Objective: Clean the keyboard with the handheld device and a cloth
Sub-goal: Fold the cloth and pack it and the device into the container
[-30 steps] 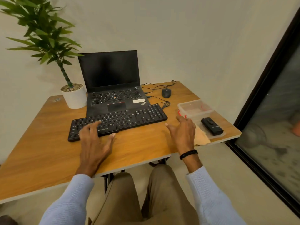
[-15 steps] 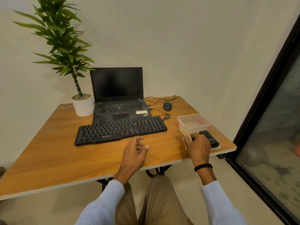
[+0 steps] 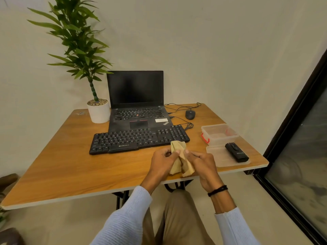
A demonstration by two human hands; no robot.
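Note:
A black external keyboard lies across the wooden table, in front of an open laptop. Just in front of the keyboard's right end, both hands hold a crumpled tan cloth above the table. My left hand pinches its left side and my right hand pinches its right side. The black handheld device lies on a clear plastic lid at the table's right edge, apart from both hands.
An empty clear box with red clips stands behind the lid. A black mouse and its cables lie right of the laptop. A potted plant stands at the back left. A dark glass door frame runs along the right.
My right hand has brought the cloth from the table's right side to the middle, and my left hand has come over and taken hold of it too.

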